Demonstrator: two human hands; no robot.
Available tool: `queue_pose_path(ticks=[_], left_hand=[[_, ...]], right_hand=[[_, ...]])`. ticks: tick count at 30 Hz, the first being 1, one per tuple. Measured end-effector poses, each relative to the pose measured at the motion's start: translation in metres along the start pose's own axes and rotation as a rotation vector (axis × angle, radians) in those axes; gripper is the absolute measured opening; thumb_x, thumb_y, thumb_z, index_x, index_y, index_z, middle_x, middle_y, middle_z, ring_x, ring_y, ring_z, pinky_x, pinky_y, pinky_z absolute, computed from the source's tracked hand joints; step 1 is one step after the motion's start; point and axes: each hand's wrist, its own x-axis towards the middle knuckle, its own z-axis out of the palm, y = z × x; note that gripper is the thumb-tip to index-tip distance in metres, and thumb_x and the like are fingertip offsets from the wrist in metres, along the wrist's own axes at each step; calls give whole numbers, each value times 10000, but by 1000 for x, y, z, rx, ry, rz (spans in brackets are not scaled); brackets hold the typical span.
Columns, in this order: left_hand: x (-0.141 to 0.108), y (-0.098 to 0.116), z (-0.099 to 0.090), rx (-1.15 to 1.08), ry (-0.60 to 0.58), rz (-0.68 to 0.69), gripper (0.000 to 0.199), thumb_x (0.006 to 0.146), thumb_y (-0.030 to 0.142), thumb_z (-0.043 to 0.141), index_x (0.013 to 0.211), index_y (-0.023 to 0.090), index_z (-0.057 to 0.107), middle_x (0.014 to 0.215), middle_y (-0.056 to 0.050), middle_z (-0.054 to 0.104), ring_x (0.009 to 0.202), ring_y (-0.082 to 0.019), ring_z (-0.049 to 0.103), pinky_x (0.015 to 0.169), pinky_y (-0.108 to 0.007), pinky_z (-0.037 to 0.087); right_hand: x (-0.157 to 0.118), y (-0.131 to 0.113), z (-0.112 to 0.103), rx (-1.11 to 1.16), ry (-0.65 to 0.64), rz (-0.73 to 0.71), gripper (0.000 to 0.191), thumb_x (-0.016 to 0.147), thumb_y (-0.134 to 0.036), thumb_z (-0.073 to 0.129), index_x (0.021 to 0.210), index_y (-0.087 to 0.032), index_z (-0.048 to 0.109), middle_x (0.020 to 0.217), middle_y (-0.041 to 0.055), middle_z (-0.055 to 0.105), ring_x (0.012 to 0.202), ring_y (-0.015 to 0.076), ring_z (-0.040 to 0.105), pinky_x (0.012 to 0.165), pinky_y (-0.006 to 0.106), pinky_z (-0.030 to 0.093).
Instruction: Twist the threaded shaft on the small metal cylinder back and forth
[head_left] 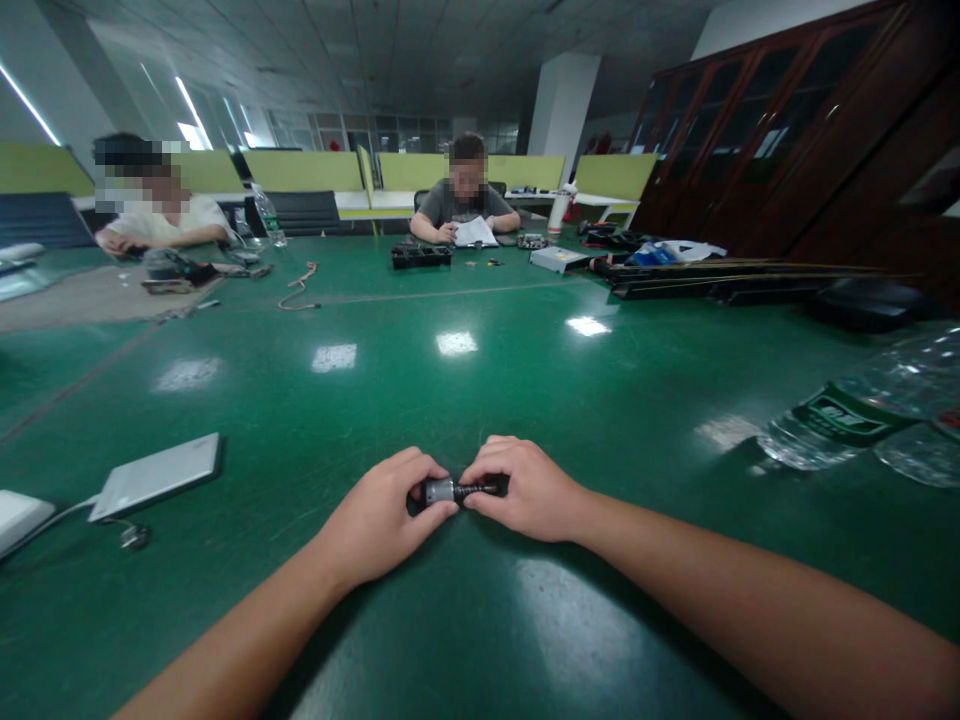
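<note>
Close to the middle of the green tabletop, my left hand [386, 515] is closed around a small grey cylinder that looks like a little motor [439, 490]. Out of its right end runs a dark, ridged shaft [472, 490], like a screw or a coil. My right hand [525, 488] pinches this shaft between thumb and fingers. The motor lies sideways, low over the table; whether it touches the surface cannot be made out. My fingers hide its left end and part of the shaft.
A white flat box [157, 475] with a cable lies to the left. Clear water bottles [817, 420] lie at right. Across the green table [390, 390] sit two people, near a black tray [421, 255], a silver box [559, 260] and long dark strips [675, 280].
</note>
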Motion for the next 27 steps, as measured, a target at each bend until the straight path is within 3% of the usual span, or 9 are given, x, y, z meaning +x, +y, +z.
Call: queue_pose_path(ticks=[27], left_hand=[[-2, -4, -1, 49, 27, 44, 182, 874, 304, 625, 1013, 191, 653, 894, -40, 630, 804, -187, 589, 721, -307, 465]], right_hand=[[1, 1, -1, -9, 8, 11, 104, 745, -168, 739, 847, -188, 743, 739, 16, 693, 737, 159, 585, 747, 306, 429]])
